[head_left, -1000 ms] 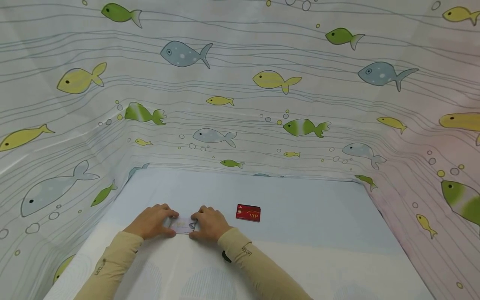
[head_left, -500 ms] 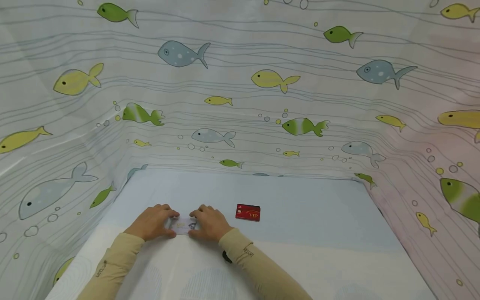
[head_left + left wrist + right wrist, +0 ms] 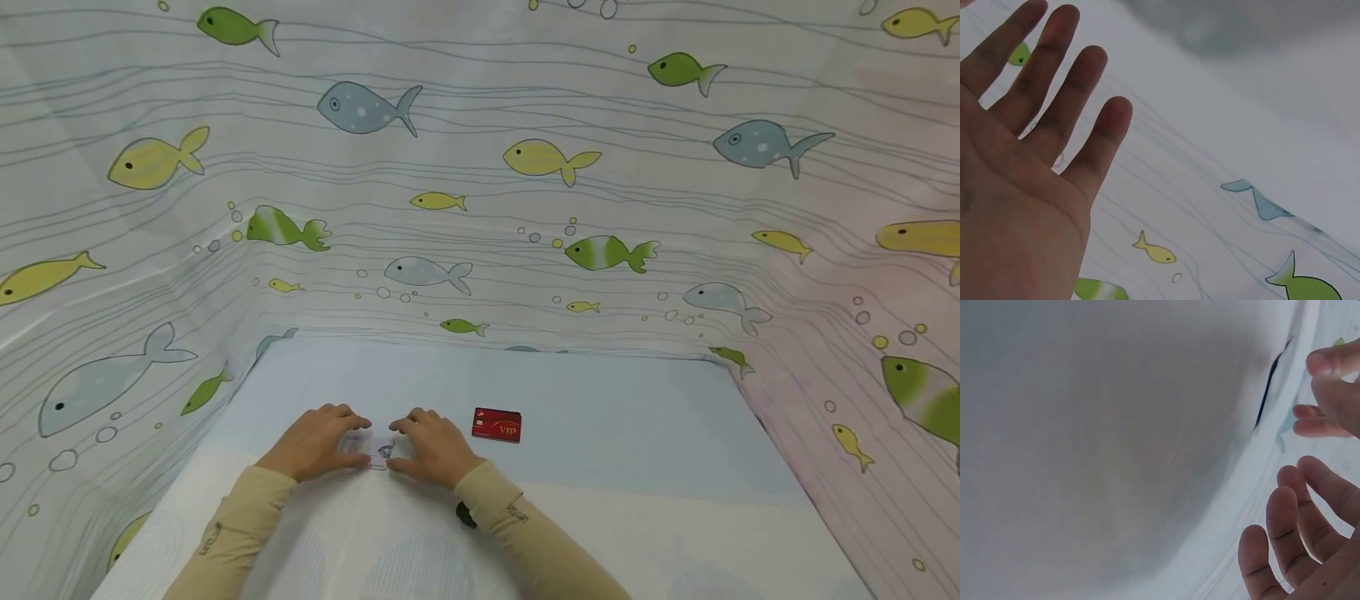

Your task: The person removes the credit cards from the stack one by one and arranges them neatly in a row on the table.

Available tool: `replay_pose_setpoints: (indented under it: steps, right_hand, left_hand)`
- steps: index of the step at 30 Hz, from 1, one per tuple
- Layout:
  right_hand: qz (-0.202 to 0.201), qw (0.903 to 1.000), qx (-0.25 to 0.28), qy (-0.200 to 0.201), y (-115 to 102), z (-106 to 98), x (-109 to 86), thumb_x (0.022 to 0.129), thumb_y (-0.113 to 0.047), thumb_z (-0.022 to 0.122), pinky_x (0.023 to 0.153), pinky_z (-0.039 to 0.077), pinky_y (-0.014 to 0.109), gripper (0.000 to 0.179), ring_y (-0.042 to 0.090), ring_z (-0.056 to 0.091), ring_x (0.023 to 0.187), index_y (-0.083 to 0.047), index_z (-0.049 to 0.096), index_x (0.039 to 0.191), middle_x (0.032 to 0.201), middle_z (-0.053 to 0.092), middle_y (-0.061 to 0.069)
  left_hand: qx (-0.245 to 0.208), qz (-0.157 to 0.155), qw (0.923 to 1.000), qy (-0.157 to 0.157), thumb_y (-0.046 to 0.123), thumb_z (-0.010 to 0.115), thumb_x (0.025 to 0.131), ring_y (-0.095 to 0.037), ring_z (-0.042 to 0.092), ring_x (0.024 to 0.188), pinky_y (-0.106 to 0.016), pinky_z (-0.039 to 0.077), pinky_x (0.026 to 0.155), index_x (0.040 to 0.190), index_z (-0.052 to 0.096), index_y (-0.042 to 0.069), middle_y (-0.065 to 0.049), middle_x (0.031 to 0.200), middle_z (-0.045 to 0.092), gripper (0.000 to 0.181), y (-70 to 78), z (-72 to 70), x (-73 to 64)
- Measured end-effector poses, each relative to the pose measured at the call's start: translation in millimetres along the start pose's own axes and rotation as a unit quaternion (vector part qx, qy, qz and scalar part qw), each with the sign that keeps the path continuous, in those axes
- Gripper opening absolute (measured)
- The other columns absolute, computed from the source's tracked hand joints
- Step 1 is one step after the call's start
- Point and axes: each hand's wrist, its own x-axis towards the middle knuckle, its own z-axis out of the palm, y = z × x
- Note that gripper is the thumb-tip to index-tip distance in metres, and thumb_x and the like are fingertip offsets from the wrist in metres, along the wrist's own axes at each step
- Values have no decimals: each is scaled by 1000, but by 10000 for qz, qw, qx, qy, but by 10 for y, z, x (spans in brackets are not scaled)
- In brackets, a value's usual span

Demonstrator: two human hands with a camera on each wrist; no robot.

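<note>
While the left hand [image 3: 313, 443] and right hand [image 3: 437, 447] frame it, each grip spread rather than pinching, the pale card [image 3: 380, 451], lying nearer the left edge of the surface [image 3: 615, 417] than the right, is probably light, stiff and slippery, best taken by its short ends.

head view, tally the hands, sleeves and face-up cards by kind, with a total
Hands: 2 (left hand, right hand)
Sleeves: 2 (left sleeve, right sleeve)
Cards: 2 (red card, clear card); any lying underneath cannot be counted
Total: 6
</note>
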Motion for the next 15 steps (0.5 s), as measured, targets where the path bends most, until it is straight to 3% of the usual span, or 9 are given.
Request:
replay_pose_setpoints:
  steps: [4,8,15]
  right_hand:
    - [140,9998,105,-46,79,-24,-66,90,-47,74,91,51,28,49,12,60,107,-22,66,131,120,64,-5]
    - [211,9998,32,-64,192,-33,-140,90,-46,75,92,52,31,49,14,60,108,-22,66,131,121,64,-3]
    - [218,9992,60,329,366,-180,-261,89,-44,77,89,53,31,52,17,60,107,-18,66,132,120,64,-1]
  left_hand:
    - [-163,-86,9998,13,43,87,78,-28,65,96,-51,52,82,114,75,11,-1,103,68,49,75,36,54]
    - [-246,35,9996,94,41,87,78,-28,65,97,-52,53,83,115,75,9,-3,104,69,50,149,73,137]
    - [-234,198,9995,97,40,85,81,-28,65,100,-51,52,84,117,74,10,-3,106,69,48,246,90,352]
